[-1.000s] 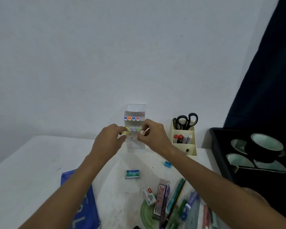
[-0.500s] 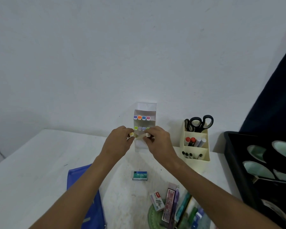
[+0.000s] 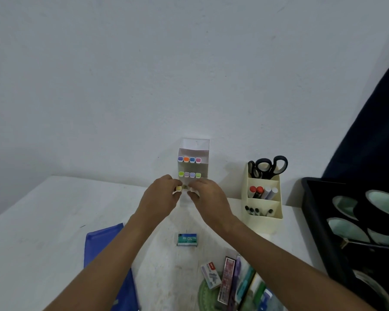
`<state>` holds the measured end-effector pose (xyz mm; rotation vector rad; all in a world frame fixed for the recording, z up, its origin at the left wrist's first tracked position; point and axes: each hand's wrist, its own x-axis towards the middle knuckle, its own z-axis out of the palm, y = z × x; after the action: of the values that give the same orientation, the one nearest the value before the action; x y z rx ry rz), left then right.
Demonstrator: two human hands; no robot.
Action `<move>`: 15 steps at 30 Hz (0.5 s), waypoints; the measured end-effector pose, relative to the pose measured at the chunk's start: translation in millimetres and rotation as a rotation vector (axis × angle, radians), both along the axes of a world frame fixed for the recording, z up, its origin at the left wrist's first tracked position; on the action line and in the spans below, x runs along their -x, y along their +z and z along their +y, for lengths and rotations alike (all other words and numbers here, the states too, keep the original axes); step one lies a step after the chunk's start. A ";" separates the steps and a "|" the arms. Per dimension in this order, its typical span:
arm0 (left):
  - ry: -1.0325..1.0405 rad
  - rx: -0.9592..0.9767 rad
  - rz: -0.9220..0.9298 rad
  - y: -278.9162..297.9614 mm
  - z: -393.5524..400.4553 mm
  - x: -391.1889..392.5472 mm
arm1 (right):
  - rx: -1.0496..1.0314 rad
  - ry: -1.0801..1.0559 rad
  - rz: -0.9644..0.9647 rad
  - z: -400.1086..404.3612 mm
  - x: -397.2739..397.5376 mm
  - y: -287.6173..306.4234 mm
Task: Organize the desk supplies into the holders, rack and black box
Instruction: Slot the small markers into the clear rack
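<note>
A clear tiered rack (image 3: pixel 194 151) stands against the wall with two rows of coloured highlighters (image 3: pixel 189 159) in it. Both hands are at the rack's lowest tier. My left hand (image 3: pixel 161 196) pinches a yellow-capped highlighter (image 3: pixel 178 189) at that tier's left end. My right hand (image 3: pixel 208 198) has its fingers curled on a white-bodied highlighter beside it, mostly hidden by the fingers. The cream holder (image 3: pixel 263 203) with scissors (image 3: pixel 268 166) and markers stands to the right. The black box (image 3: pixel 319 221) with tape rolls sits at the far right.
A small teal staples box (image 3: pixel 187 239) lies on the white table behind my arms. A pile of pens, staple boxes and a green protractor (image 3: pixel 234 281) lies at the near edge. A blue folder (image 3: pixel 106 254) lies near left.
The camera turned left, so the rack and holder slid right in view. Both hands dropped from the middle row of highlighters down to the rack's lowest tier.
</note>
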<state>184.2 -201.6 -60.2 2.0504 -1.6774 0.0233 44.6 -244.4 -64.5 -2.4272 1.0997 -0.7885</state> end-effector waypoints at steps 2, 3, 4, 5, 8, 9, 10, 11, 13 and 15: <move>0.008 -0.023 -0.012 -2.1 -5.3 -1.2 | -0.071 -0.017 0.033 -4.9 -5.2 -4.8; 0.014 -0.032 -0.016 -3.1 -8.2 -1.7 | -0.082 -0.032 0.053 -7.1 -8.0 -7.4; 0.021 -0.040 -0.015 -4.3 -11.0 -1.8 | -0.085 -0.044 0.072 -9.1 -10.6 -10.3; 0.026 -0.048 -0.011 -6.0 -14.0 -1.7 | -0.089 -0.051 0.087 -11.1 -13.1 -13.0; 0.034 -0.071 -0.020 -11.2 -20.2 -1.8 | -0.163 -0.051 0.120 -14.0 -18.8 -21.2; 0.035 -0.078 -0.021 -13.1 -21.7 -2.3 | -0.184 -0.048 0.122 -14.8 -20.3 -24.1; 0.034 -0.081 -0.025 -15.0 -23.1 -2.5 | -0.188 -0.045 0.116 -15.7 -21.3 -27.2; 0.032 -0.083 -0.032 -15.8 -24.2 -2.3 | -0.187 -0.045 0.106 -16.4 -22.1 -29.3; 0.028 -0.077 -0.044 -17.2 -26.2 -2.8 | -0.185 -0.048 0.075 -17.8 -24.0 -31.6; 0.030 -0.068 -0.044 -19.2 -28.7 -4.1 | -0.177 -0.048 0.051 -19.7 -26.3 -32.4</move>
<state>188.3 -230.3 -79.4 2.1399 -1.6951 0.0223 70.9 -264.2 -97.0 -2.2925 1.1979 -0.6183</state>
